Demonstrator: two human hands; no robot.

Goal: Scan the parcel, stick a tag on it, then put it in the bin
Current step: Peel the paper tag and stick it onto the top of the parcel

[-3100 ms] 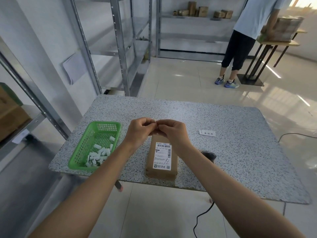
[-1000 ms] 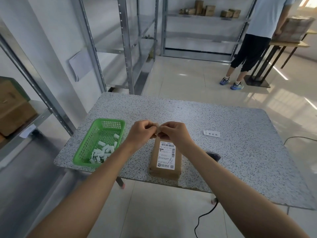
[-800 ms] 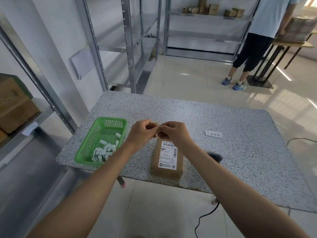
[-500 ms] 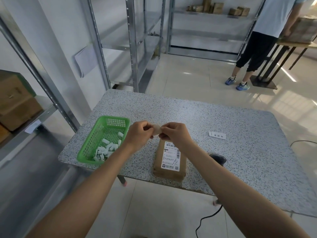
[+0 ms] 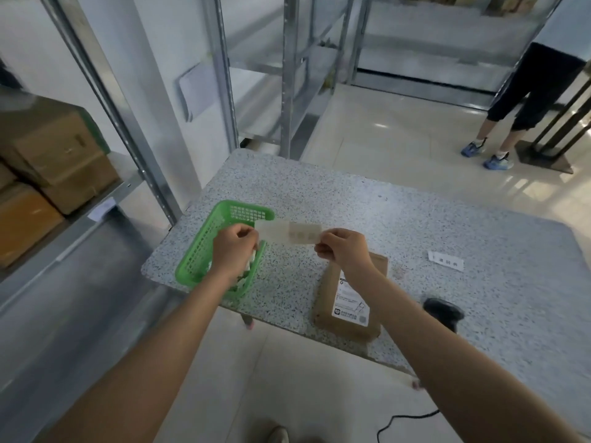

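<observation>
Both hands are up above the speckled grey stone surface (image 5: 399, 219), each pulling on one end of a thin pale paper strip (image 5: 289, 232). The left hand (image 5: 235, 251) pinches the left end with its fingers pressed together, and the right hand (image 5: 343, 249) pinches the right end the same way. The strip is blurry, but it looks like a sticky tag being peeled from its backing, which would be why the hands pull apart. The left hand sits over the green plastic mesh basket (image 5: 220, 238) with small white bits inside, maybe so the peeled paper can drop in. The flat brown cardboard parcel (image 5: 348, 302) with a white label lies on the surface under the right wrist, close by and ready for the tag. A black scanner (image 5: 443, 310) rests to its right.
</observation>
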